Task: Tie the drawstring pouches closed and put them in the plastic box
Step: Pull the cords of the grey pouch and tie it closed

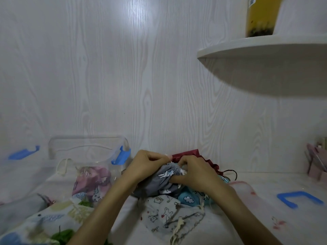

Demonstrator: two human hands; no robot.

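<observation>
In the head view, both hands work on a grey pouch [159, 183] that rests on top of a small heap of other pouches in the middle of the surface. The left hand [145, 165] is curled and pinches something pale at the gathered mouth of the pouch, probably the drawstring, though the cord itself is too thin and blurred to follow. The right hand [192, 174] is curled over the mouth from the other side, with the thumb pressed into the grey fabric; it grips the pouch. The gathered mouth points away from the person, toward the wall, and the body of the pouch lies toward the person. The plastic box [88, 151] stands to the left of the hands, close by, with a pink patterned pouch [92, 181] already inside it. So the left hand is nearer to the box, and I judge that the finished pouch will have to travel leftward over the near wall of the box. A dark red pouch [185, 156] is partly hidden behind the hands. Whether a knot is already made I cannot tell, because the fingers cover it.
</observation>
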